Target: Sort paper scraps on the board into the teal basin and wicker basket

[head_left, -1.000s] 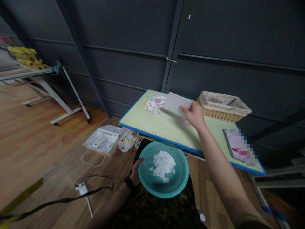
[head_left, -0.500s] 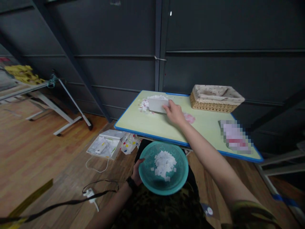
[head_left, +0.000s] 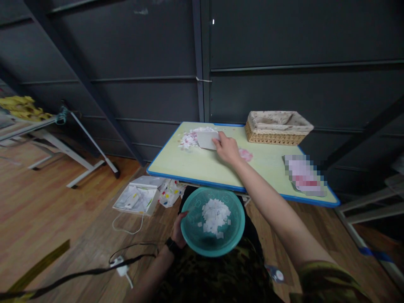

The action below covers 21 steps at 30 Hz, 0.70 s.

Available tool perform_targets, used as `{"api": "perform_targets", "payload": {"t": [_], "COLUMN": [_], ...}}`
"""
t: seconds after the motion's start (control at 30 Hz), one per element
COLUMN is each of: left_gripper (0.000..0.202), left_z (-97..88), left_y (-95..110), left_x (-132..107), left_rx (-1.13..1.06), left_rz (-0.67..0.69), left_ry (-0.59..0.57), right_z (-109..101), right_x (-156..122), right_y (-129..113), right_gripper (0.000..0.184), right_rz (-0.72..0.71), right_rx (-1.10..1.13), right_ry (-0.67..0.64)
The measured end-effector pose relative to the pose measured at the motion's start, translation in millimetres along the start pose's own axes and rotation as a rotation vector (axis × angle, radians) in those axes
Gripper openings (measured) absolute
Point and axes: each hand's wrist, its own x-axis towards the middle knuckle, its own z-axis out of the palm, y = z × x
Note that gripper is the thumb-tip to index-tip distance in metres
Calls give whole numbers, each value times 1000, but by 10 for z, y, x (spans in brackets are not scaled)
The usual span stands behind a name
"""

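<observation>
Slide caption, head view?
Left hand holds round teal plastic basket of white scraps; right hand holds flat white panel at pale-green table.

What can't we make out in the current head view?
All in the head view:
Left hand: most fingers hidden by the green colander.
Paper scraps: some hidden behind the white card.
Wicker basket: floor hidden by its near side.
Flat item: detail lost to pixelation.
Yellow pile: cut off by left edge.
</observation>
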Motion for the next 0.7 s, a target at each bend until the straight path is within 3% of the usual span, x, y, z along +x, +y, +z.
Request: {"api": "perform_targets", "payload": {"t": [0.3, 0.7], "left_gripper": [15, 12], "left_z": [-67, -86], "left_y": [-44, -60], "left_x": [94, 110], "left_rx": [-133, -203], "left_rz": [-26, -15], "left_ry": [61, 12], "right_z": [57, 59], "right_x": [8, 28], "right_y": [31, 70], "right_gripper": [43, 39], "right_rz": [-2, 12], "right_rx": [11, 85], "right_ry": [30, 72]}}
